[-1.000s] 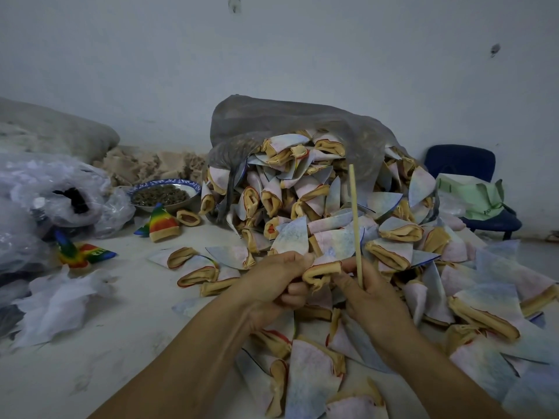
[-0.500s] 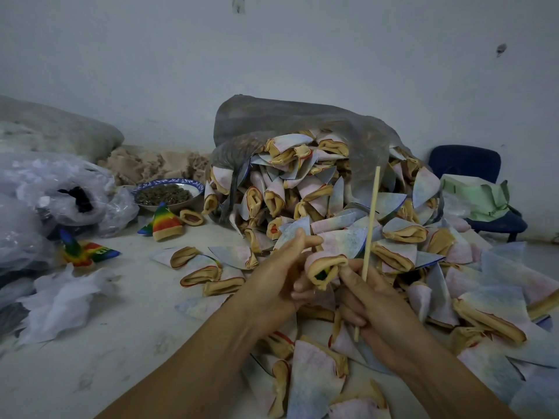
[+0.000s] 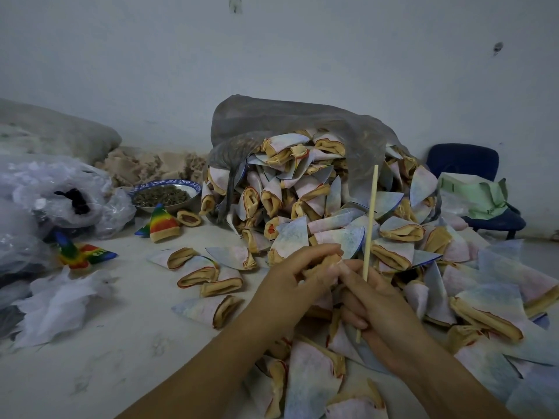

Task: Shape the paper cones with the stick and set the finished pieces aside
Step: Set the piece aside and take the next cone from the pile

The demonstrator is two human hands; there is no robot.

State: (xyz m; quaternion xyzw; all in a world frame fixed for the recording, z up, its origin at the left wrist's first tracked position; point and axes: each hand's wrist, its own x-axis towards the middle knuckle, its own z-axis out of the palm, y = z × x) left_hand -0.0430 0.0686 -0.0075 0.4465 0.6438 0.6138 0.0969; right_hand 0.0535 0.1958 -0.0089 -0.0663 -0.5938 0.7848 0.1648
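My left hand (image 3: 290,278) grips a small cone (image 3: 328,261) with a tan rolled rim, mostly hidden under its fingers. My right hand (image 3: 373,306) meets it from the right, its fingertips on the cone, and holds a thin pale wooden stick (image 3: 369,225) that points nearly straight up. A large heap of pale cones (image 3: 314,204) spills from a grey plastic bag (image 3: 290,122) just beyond my hands. Two rainbow-coloured finished cones (image 3: 161,223) (image 3: 83,254) lie to the left.
A blue-rimmed bowl (image 3: 165,196) of dark bits stands at the back left beside clear plastic bags (image 3: 54,195). White crumpled paper (image 3: 57,300) lies at the left. A blue chair (image 3: 472,179) with a green bag (image 3: 475,195) stands at the right. Loose cones cover the white table (image 3: 90,364) at right.
The cone's opening, visible half a second ago, is now covered by my left fingers. The stick has swung from a rightward lean to nearly upright. Both hands have closed together.
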